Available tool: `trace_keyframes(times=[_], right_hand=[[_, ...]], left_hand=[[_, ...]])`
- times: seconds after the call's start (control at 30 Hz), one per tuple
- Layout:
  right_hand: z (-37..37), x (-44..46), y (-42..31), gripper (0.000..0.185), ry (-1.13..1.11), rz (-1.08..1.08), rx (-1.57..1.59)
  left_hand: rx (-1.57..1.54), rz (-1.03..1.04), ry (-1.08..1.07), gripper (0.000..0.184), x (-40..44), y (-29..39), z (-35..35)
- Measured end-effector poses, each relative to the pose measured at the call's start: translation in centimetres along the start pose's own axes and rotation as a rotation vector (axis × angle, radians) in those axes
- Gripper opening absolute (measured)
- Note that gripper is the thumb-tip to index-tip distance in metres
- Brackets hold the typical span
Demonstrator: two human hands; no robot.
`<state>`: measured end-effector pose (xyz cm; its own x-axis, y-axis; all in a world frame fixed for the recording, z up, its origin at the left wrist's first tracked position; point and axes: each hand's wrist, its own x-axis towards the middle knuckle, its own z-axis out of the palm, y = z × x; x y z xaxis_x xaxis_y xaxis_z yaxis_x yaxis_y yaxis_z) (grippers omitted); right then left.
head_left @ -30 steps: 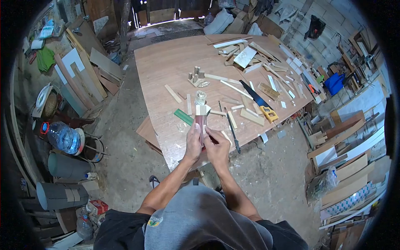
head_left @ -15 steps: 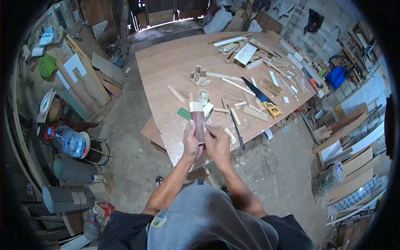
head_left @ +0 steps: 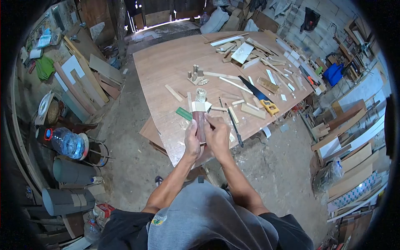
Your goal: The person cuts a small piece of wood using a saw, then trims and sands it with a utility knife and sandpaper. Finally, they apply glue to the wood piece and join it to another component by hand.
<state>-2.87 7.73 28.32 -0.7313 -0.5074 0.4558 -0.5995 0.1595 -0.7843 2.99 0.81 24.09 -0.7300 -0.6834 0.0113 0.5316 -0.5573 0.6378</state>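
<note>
Near the table's front edge my left hand [head_left: 192, 141] is wrapped round the left side of a dark reddish-brown wooden piece [head_left: 199, 125] with a pale block at its far end. My right hand [head_left: 217, 134] is closed at the right side of that piece, its fingers pinched; what they hold, if anything, is too small to tell. Just beyond the pale end stands a clear jar [head_left: 201, 95]. A green strip [head_left: 183, 113] lies to the left, and a dark thin tool [head_left: 235, 127] lies to the right.
A handsaw with a yellow handle [head_left: 269, 107] lies on the table [head_left: 160, 66]. Small wooden pegs on a base [head_left: 196, 75] stand beyond the jar. Scrap wood [head_left: 241, 52] is piled at the back right. A water bottle [head_left: 66, 143] sits at the left.
The pale-ended piece has turned in my hands, showing a broader brown face than a second ago. My right hand was blurred half a second ago and is now sharper, against the piece.
</note>
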Motion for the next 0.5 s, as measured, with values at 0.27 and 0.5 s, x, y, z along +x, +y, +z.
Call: trace_keyframes(times=[0.27, 0.5], right_hand=[[0.0, 0.5, -0.8, 0.024, -0.053, 0.057, 0.044], [0.4, 1.1, -1.1, 0.023, -0.032, 0.019, 0.005]], left_hand=[[-0.024, -0.013, 0.030, 0.046, 0.1, 0.2, 0.2], [-0.026, -0.067, 0.031, 0.049, 0.3, -0.2, -0.9]])
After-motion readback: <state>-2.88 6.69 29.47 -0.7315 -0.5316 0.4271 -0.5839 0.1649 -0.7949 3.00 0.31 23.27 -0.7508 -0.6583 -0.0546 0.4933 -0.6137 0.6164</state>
